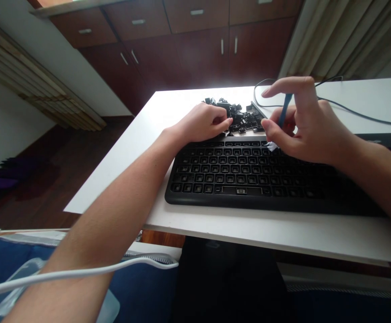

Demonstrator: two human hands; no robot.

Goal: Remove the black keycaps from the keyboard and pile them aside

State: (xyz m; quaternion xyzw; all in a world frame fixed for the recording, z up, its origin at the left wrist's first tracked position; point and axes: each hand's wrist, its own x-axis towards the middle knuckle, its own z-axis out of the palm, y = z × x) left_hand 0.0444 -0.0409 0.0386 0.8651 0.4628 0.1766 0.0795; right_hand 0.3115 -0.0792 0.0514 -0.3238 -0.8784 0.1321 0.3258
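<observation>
A black keyboard [215, 201] with its keycaps off lies on the white table, its square key sockets showing. My right hand [308, 123] is closed on a blue-handled brush [285, 110], its index finger raised and bent. White bristles at the brush's lower end touch the upper rows of sockets. At the keyboard's back left edge rests my left hand [204, 122], its fingers curled in and its thumb pointing right. Whatever is under those fingers is hidden. Beside it, a heap of loose black keycaps [245, 121] lies behind the keyboard.
A thin dark cable [357, 112] runs over the back right of the white table [121, 166]. In front are a blue seat [144, 291] and a white cord [81, 272] crossing my left forearm. Reddish-brown cabinets [195, 49] stand behind, with curtains at both sides.
</observation>
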